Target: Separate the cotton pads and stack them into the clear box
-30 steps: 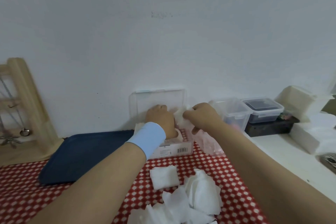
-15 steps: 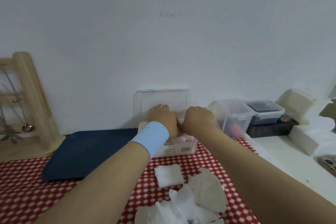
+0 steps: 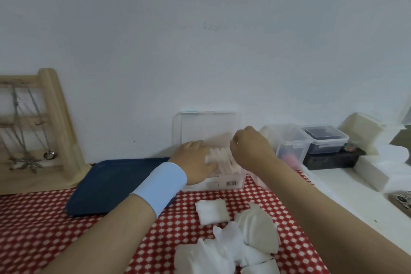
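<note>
The clear box stands against the wall with its lid open and upright behind it. A row of white cotton pads stands on edge inside. My left hand, with a light blue wristband, lies in the left part of the box, its fingers fairly straight and its thumb pressing the side of the row. From the right, my right hand hovers over the row with curled fingers pinching the pads' top edges; the fingertips are hidden. Loose pads and a crumpled pile lie on the red checked cloth in front.
A dark blue tray lies left of the box. A wooden rack with hanging chains stands far left. Right of the box are two clear lidded containers, a black box and white pad packs on a white counter.
My right hand brought a pad to the box, dipped in beside my left hand, and now sits slightly higher at the pads' tops. The left hand's fingers have flattened out.
</note>
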### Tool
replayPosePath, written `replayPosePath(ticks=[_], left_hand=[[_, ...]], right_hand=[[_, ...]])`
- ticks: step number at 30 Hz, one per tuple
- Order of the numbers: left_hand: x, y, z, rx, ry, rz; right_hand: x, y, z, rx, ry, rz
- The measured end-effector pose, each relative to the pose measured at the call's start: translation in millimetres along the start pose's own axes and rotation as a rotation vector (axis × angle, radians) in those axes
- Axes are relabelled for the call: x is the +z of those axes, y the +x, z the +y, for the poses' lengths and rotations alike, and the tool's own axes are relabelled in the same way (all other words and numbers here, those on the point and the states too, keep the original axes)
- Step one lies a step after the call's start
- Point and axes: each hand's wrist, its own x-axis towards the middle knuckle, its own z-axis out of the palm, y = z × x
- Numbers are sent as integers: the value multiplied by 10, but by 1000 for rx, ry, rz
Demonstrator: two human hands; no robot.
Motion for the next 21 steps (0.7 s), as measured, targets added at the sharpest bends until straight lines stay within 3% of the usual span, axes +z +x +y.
replayPosePath(ticks=[2, 4, 7, 11, 13, 15, 17, 19, 21], left_hand=[[25, -20, 0, -28, -2, -56], [63, -16, 29, -22, 20, -91], [99, 10, 67, -19, 29, -116], [46, -17, 30, -20, 10, -121], [-25, -114, 8, 4, -67, -59], [-102, -262, 7, 40, -185, 61], [-172, -430, 26, 60, -263, 183], [-227, -588, 51, 72, -271, 254], [-243, -752, 83, 62, -331, 234]], right_hand=[[8, -63, -31, -142, 12, -10], [28, -146, -98, -276, -7, -214], [75, -207, -128, -423, -232, -444], [-43, -255, -143, -421, -259, -558], [-137, -286, -139, -371, -64, -558], [-222, -346, -105, -287, 213, -420], [-373, -454, -67, -268, 303, -315], [-553, -565, -7, -241, 367, -416], [-726, -695, 46, -222, 370, -649]])
